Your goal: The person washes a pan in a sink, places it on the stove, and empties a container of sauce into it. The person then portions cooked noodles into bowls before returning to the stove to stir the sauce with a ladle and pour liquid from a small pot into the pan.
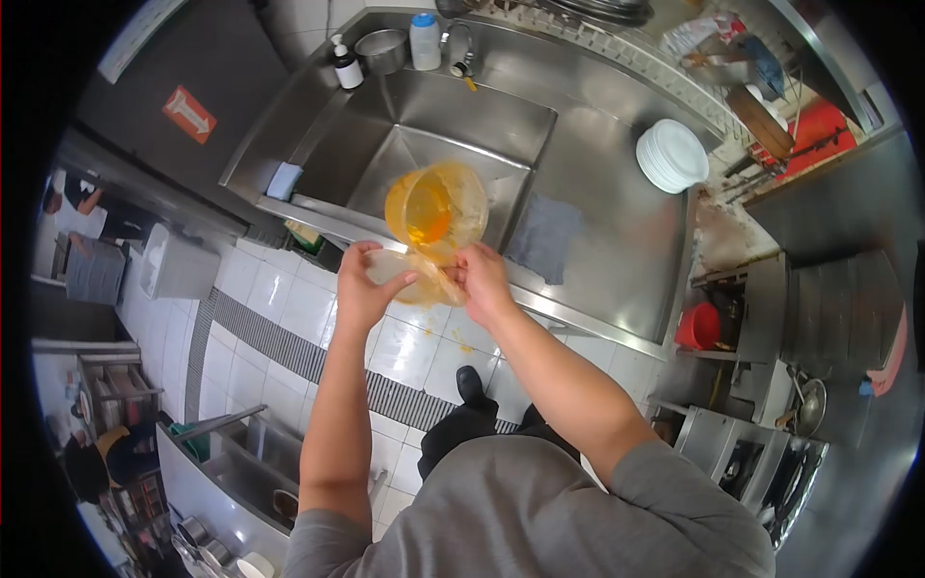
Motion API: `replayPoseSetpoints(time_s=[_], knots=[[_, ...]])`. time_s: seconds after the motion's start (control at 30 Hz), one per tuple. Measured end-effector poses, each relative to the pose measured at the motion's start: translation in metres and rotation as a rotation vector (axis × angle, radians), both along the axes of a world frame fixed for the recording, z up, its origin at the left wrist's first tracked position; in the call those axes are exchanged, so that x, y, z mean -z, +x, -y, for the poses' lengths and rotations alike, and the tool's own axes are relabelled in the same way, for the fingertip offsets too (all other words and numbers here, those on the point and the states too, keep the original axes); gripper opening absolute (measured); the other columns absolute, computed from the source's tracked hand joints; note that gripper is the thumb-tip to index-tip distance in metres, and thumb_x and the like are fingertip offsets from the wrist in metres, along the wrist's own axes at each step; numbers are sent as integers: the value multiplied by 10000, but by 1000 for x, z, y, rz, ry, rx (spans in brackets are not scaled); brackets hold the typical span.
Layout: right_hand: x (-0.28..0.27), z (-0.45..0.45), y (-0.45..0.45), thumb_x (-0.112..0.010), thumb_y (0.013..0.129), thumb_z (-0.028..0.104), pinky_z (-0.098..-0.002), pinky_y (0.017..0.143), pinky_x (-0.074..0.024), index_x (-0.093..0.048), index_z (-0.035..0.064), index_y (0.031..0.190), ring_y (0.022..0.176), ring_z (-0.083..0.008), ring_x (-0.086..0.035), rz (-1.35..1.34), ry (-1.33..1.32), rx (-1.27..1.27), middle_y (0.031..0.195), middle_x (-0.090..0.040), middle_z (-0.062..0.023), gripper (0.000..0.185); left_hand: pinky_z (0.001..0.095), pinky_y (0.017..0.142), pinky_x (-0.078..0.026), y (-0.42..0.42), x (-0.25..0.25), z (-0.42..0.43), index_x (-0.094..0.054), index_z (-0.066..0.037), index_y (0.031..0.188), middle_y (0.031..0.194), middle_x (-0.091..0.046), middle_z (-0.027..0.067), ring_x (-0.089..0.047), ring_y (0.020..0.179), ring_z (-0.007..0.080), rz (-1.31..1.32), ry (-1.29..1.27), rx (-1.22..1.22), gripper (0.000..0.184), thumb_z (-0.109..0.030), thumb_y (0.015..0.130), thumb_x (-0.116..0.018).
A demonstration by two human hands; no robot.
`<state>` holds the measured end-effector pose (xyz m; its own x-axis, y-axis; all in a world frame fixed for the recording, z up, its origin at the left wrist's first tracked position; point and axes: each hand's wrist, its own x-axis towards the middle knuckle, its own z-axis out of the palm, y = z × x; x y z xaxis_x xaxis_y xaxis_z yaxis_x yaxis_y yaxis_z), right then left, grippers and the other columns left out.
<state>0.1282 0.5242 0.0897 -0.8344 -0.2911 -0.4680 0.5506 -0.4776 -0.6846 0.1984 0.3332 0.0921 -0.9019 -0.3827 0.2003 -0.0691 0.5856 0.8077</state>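
Steel sink [482,99] ahead, I watch remotely: left hand [361,294] pinches a translucent piece [385,266], right hand [485,279] grips amber plastic [438,286] by the orange-stained tub [436,205] over the sink's front edge; residue [431,229], if slick, could loosen a hold, spilling onto tiles [407,349].

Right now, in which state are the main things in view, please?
Left hand: holding translucent plastic
Right hand: holding translucent plastic
Plastic tub: orange inside, liquid or residue unclear
White plates: stacked
Grey cloth: spread out
Pump bottle: upright
Blue-capped bottle: upright, capped
Metal pot: upright, uncovered
Tap: flow unclear
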Motion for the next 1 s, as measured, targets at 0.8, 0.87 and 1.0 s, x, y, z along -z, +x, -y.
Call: replayPoseSetpoints(time_s=[0.8, 0.87, 1.0], knots=[[62, -599, 196, -589, 1008, 340, -280, 634, -548, -613, 34, 1070, 737, -131, -661, -89, 894, 903, 886, -675, -45, 313, 342, 822, -521, 62, 77, 170, -527, -95, 927, 865, -527, 14, -523, 822, 142, 178, 602, -635, 447, -485, 901, -744], [66, -612, 163, -579, 1008, 330, -284, 631, -554, -599, 11, 1081, 716, -137, -660, -69, 884, 998, 869, -666, -51, 327, 341, 845, -510, 32, 76, 163, -531, -87, 968, 892, -535, 30, -538, 852, 165, 177, 660, -576, 455, -500, 918, -716], [93, -637, 73, -572, 1015, 348, -361, 670, -615, -590, 4, 1149, 753, -216, -702, -38, 834, 1018, 917, -686, -113, 370, 339, 847, -500, -28, 46, 106, -538, -90, 979, 897, -543, 26, -544, 861, 163, 142, 632, -501, 439, -498, 933, -694]])
